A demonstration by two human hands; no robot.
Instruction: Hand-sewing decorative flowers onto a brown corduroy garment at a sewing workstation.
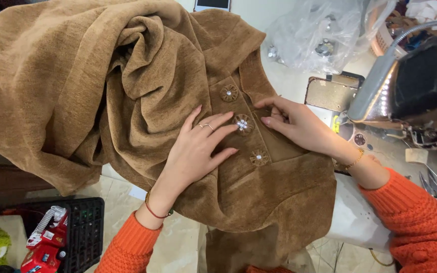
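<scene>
A brown chenille garment (pixel 87 76) lies bunched over a white table (pixel 352 215). Three round fabric buttons with sparkly centres run down its front: the top one (pixel 229 92), the middle one (pixel 242 124) and the bottom one (pixel 259 158). My left hand (pixel 198 149) rests flat on the cloth, fingers spread, fingertips beside the middle button. My right hand (pixel 294 121) presses on the placket just right of that button, fingers curled toward it. Both arms wear orange knit sleeves.
A sewing machine (pixel 410 86) stands at the right, with a metal plate (pixel 332 93) behind my right hand. A clear plastic bag (pixel 324 30) of metal trims lies at the back. A black crate (pixel 84 227) and a red object (pixel 46 245) sit on the floor at the lower left.
</scene>
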